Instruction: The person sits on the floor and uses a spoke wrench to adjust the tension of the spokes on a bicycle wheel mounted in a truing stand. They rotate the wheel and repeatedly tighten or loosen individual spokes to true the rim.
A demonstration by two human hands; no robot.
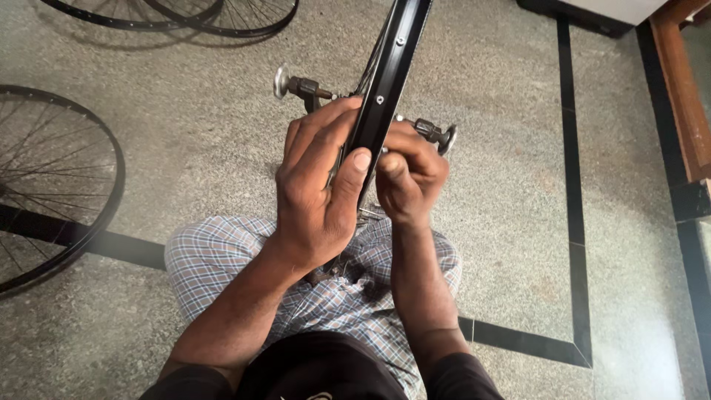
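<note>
Fingers of the left hand [318,192] clamp the black metal wheel rim [385,81] while the right hand [411,174] pinches near its axle [437,135]; steady grip seems wise.

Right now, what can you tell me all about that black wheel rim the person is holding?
The wheel rim is glossy black, looks like metal, and is seen edge-on, with small holes along its band. It stands upright over the person's lap. The left hand wraps it, thumb pressed on the band; the right hand works beside it. An axle with round ends crosses behind it.
</note>
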